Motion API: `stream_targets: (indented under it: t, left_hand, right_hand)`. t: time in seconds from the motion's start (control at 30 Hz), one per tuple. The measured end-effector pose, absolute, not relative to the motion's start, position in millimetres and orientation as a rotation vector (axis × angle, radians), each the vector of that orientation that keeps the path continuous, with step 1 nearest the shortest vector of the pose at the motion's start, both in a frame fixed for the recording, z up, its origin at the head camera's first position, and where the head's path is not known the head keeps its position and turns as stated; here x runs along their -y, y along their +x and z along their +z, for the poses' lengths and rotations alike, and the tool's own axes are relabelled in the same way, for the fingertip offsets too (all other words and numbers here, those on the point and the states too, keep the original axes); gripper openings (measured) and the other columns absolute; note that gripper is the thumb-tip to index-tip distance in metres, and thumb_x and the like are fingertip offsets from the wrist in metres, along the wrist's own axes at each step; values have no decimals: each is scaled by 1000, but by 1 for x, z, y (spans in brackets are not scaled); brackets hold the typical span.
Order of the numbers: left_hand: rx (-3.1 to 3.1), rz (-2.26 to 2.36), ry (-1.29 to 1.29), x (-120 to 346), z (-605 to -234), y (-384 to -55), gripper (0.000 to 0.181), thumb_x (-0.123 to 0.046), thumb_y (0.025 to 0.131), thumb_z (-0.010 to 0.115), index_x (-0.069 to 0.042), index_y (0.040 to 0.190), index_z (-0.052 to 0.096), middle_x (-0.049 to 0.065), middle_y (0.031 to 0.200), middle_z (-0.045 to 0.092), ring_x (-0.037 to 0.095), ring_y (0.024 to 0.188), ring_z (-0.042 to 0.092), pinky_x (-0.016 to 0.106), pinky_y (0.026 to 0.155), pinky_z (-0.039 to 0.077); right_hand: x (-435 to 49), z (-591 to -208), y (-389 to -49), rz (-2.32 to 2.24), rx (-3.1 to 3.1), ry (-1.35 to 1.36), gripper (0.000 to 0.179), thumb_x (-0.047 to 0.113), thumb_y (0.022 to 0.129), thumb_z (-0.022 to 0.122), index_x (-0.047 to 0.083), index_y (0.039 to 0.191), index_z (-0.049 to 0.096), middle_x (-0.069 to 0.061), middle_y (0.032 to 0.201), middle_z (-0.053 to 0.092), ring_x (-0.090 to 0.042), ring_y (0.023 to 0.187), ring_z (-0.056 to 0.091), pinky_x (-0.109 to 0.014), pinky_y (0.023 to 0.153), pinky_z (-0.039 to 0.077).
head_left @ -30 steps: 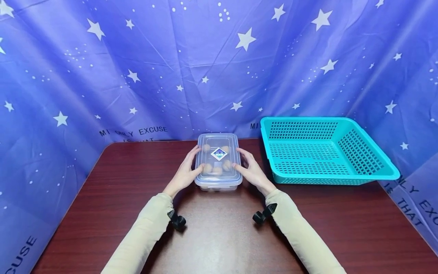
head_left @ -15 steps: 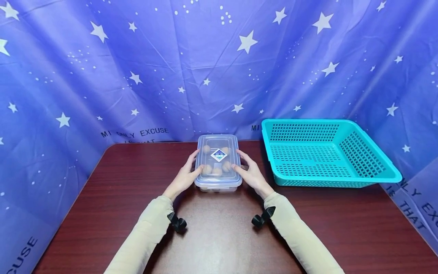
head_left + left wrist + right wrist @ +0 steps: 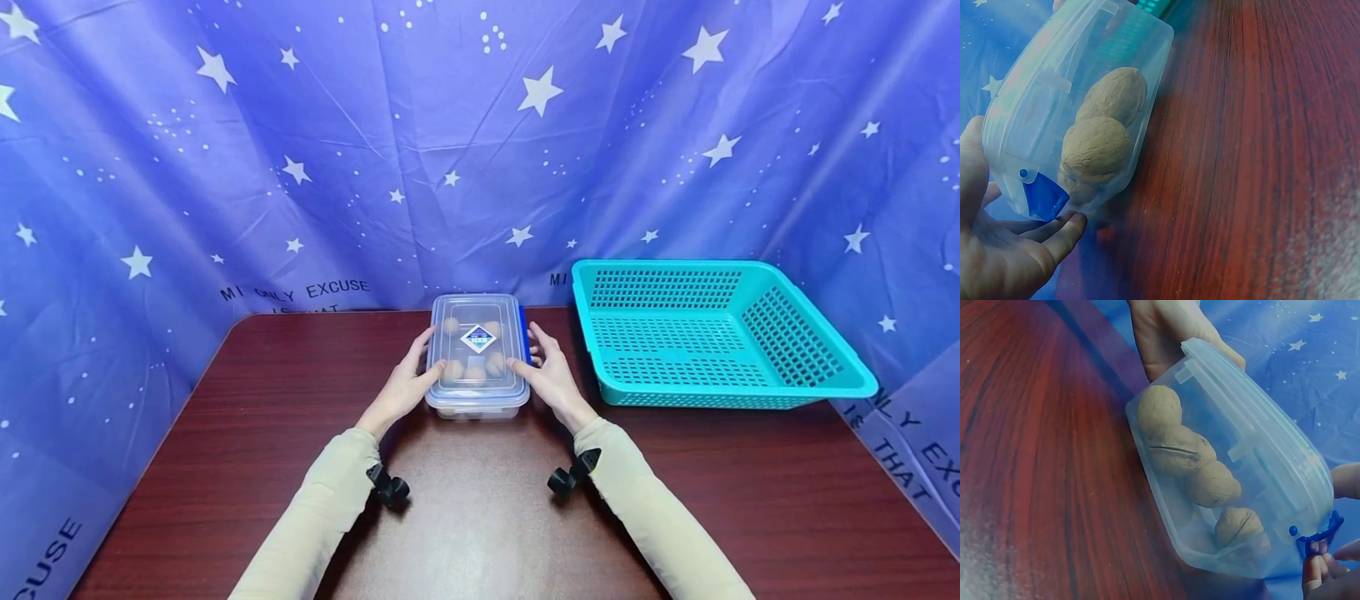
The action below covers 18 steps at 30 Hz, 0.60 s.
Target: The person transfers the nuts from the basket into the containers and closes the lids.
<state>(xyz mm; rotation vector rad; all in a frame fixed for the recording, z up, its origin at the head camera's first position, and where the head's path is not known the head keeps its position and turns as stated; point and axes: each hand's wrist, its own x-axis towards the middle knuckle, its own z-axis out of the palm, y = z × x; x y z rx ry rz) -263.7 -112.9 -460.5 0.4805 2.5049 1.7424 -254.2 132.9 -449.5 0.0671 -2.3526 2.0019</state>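
Observation:
A clear plastic food container [image 3: 477,375] with a lid and a diamond-shaped label stands on the table, with several walnuts [image 3: 1175,450] inside. My left hand [image 3: 405,379] holds its left side, thumb at the lid's edge and fingers by the blue side latch [image 3: 1045,197], which lies down against the wall. At the right side, my right hand [image 3: 551,379] has its thumb on the lid's edge and its fingers at the other blue latch [image 3: 1321,536]. That latch stands out from the wall. Parts of the fingers are hidden behind the container in the head view.
A turquoise perforated basket [image 3: 678,392] stands to the right on the dark red wooden table [image 3: 247,417]. A blue-purple curtain with white stars [image 3: 450,125] hangs behind the table and along its sides.
The right latch has swung outward and its blue flap now shows beside the lid. My right fingers have shifted slightly outward with it; the left hand stays at its side.

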Motion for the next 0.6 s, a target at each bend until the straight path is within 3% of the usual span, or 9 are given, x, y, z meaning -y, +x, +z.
stream_targets:
  t: [0.13, 0.23, 0.33, 0.43, 0.6]
  left_hand:
    - [-2514, 1737, 474, 112, -461, -263, 63, -8, 99, 53, -8, 153, 22, 30, 143, 38, 42, 124, 46, 52, 100, 38]
    - [-2516, 1735, 476, 112, -462, -264, 63, -11, 99, 54, -13, 153, 23, 27, 143, 39, 40, 123, 48, 50, 99, 39]
    - [-2518, 1753, 478, 111, -463, -263, 63, -12, 98, 55, -14, 153, 25, 27, 142, 40, 41, 121, 49, 51, 98, 40]
    - [-2514, 1769, 479, 111, -463, -263, 63, -12, 98, 56, -14, 153, 25, 28, 142, 40, 42, 121, 49, 52, 98, 40]
    - [-2507, 1785, 495, 113, -463, -264, 63, -10, 97, 56, -12, 153, 25, 29, 142, 40, 42, 122, 48, 52, 99, 39]
  right_hand:
    - [-137, -452, -260, 2208, 2280, 46, 81, 1, 85, 67, 2, 153, 23, -18, 142, 32, -21, 102, 42, -21, 80, 43]
    - [-138, -456, -263, 2358, 2229, 59, 82, 1, 86, 63, 5, 155, 17, -20, 145, 25, -24, 112, 38, -27, 89, 43]
    - [-134, -459, -263, 2432, 2227, 118, 87, 8, 90, 61, 10, 156, 5, -20, 153, 10, -29, 134, 22, -39, 108, 26]
    - [-130, -463, -262, 2447, 2220, 203, 91, 16, 93, 61, 13, 156, -6, -11, 159, -4, -24, 143, 5, -42, 114, 9]
    - [-126, -464, -262, 2490, 2162, 307, 93, 12, 95, 59, 14, 155, -12, -6, 161, -5, -22, 144, 3, -42, 114, 6]
